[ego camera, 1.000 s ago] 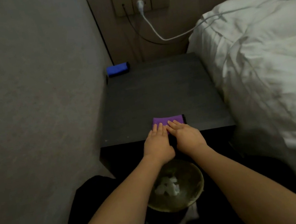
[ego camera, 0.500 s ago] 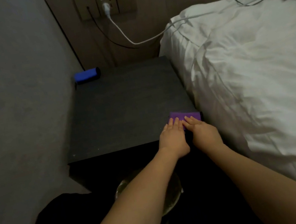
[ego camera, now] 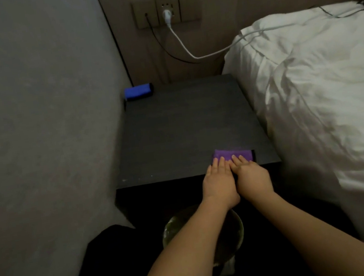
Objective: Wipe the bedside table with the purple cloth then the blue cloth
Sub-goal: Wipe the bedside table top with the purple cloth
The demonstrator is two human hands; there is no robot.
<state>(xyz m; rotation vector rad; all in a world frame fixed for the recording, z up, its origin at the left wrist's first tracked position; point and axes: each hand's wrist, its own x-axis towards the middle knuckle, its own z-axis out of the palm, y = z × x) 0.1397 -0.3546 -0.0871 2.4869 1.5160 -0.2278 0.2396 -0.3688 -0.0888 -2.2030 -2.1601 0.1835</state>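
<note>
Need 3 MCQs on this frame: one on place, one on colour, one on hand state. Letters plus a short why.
1. Where does the rolled blue cloth lie on the dark wooden bedside table?
A. far left corner by the wall
B. near edge beside the bed
C. under the hands

2. What colour is the plug seated in the beige wall socket panel?
A. red
B. white
C. green

3. How do the left hand and right hand meet the folded purple cloth?
A. both lifted clear of it
B. one fist bunches it
C. both press it with straight fingers

Answers:
1 A, it sits at the back against the grey wall.
2 B, a white plug and white cable run toward the bed.
3 C, the fingers lie flat on the cloth's near edge.
</note>
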